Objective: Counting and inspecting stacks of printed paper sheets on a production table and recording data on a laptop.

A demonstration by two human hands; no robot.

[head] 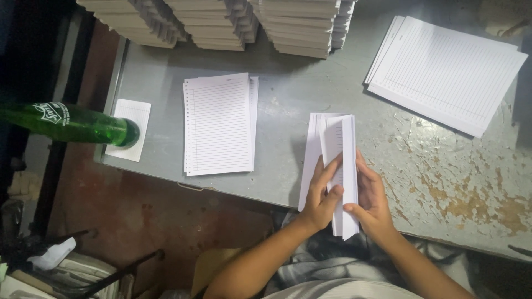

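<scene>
Gripping a folded bundle of lined sheets point(339, 171), left hand point(320, 199) and right hand point(372, 200) clasp its sides

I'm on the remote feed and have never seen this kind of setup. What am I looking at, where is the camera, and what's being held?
There is no machine here. One camera sits on a person's head and looks down at their bare hands. The left hand and right hand together hold a folded bundle of lined sheets upright over the near edge of a worn grey table. On the table lie a flat pile of lined pages, a larger pile of ruled sheets at the right, tall paper stacks at the back, and a green glass bottle standing on a small white slip.
</scene>
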